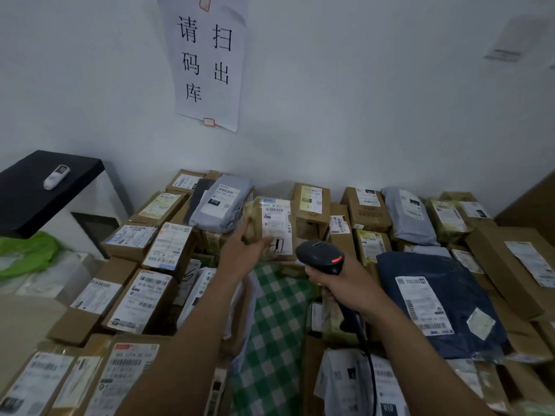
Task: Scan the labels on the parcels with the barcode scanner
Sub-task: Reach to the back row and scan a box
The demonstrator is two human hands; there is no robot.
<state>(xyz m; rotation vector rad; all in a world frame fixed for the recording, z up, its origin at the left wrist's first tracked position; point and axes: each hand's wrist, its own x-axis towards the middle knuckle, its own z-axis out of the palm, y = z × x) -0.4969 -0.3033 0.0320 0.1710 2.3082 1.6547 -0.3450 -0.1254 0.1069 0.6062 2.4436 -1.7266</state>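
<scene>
parcel (255,216) — small taped box held up over the pile (168,247) | left hand (243,244) grips its left edge; looks light, stiff, slick | right hand (339,283) wraps barcode scanner (318,255) handle — nose toward the label (277,223)

One black handheld barcode scanner (321,256). Two hands: the left hand (241,250) and the right hand (335,285). Two grey plastic mailer bags (220,205), one navy plastic mailer bag (441,307). Brown cardboard box parcels (141,298): well over twenty, too crowded for an exact count. One green-and-white checked cloth (270,325). One white paper sign (207,61).
</scene>
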